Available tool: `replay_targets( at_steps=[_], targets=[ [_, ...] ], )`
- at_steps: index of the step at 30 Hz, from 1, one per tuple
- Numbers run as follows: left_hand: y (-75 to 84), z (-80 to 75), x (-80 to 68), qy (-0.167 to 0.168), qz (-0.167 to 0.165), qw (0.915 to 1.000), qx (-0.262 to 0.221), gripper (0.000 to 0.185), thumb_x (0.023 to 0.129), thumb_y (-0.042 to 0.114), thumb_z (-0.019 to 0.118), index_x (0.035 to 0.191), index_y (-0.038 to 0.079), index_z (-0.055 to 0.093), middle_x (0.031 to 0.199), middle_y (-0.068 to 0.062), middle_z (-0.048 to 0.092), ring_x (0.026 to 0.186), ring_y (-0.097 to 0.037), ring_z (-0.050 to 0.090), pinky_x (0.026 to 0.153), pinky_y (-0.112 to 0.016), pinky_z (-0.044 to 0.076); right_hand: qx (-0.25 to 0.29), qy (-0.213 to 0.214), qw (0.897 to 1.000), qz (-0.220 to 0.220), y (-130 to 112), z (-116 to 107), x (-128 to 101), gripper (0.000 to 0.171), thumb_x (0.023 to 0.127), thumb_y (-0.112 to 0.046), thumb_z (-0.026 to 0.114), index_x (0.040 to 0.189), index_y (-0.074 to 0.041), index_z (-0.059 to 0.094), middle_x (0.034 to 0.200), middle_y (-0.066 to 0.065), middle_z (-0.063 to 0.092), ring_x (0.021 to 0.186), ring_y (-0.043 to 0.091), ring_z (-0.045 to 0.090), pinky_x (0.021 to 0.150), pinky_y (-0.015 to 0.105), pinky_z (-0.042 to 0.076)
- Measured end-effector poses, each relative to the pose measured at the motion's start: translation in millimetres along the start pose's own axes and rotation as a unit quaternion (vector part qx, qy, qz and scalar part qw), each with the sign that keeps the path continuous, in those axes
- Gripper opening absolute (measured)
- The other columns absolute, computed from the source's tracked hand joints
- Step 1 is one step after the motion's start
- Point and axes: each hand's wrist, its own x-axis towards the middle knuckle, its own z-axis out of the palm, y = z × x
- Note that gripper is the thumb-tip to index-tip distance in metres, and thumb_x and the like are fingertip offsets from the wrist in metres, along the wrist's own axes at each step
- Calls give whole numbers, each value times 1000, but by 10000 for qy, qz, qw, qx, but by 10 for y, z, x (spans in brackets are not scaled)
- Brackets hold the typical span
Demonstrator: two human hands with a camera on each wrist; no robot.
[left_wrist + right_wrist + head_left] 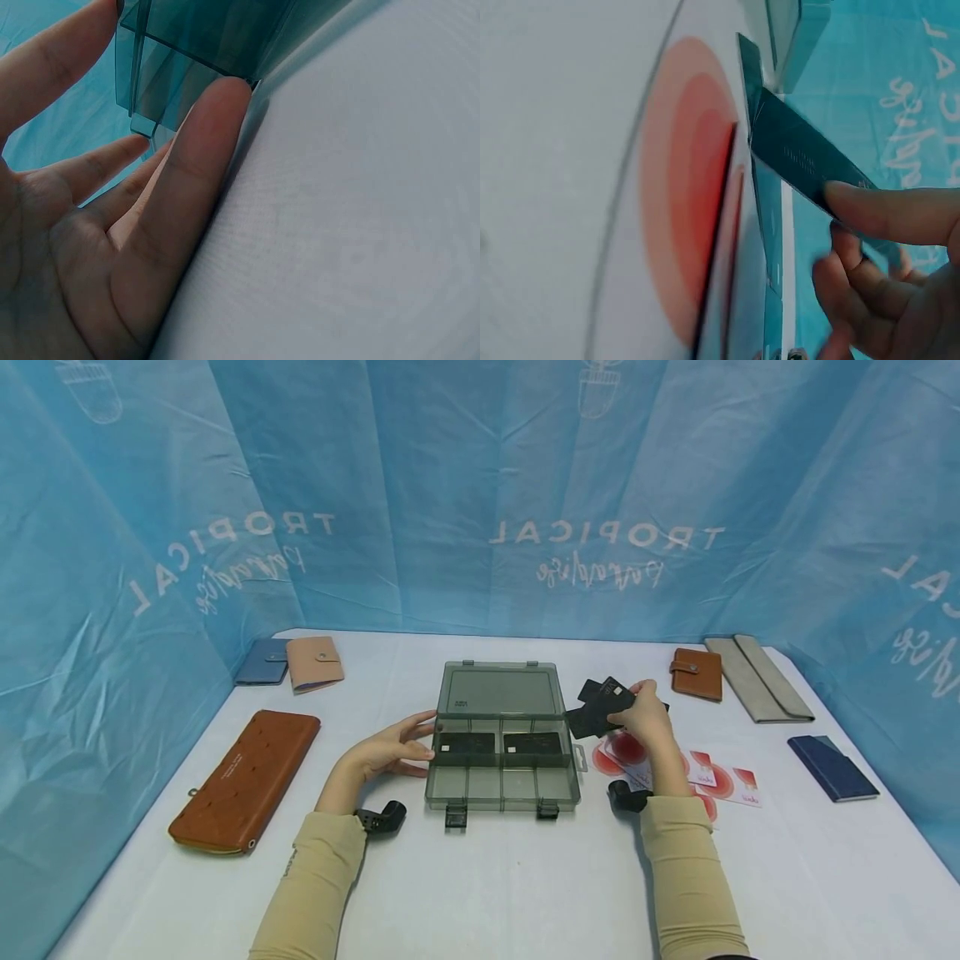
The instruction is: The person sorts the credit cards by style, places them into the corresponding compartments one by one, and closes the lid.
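My left hand (pixel 390 750) lay flat against the open organiser box (pixel 501 739) at mid-bench; my right hand (pixel 643 717) pinched dark cards (pixel 600 706) beside it. Mid-filling, I judged; next needed an empty compartment.

Brown long wallet (pixel 243 781), pink wallet (pixel 315 662), navy wallet (pixel 832 767), grey pouch (pixel 757 678)
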Motion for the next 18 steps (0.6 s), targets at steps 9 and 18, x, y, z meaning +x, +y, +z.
replay_targets(
  at_steps=[9,18],
  targets=[
    [20,11,-21,-21,22,10000,-4,85,84,5,62,150,17,10,154,-15,9,123,-42,41,89,-48,48,1490,-293,9882,-209,-16,-72,26,50,91,-8,54,135,4,33,104,17,47,77,12,57,72,25,55],
    [18,15,-19,12,-5,10000,-9,86,83,5,63,150,16,10,153,-17,8,122,-42,42,89,-48,49,1889,-735,9765,-727,-319,-80,-56,44,94,-15,53,133,2,44,100,8,54,70,5,50,66,23,48]
  ],
)
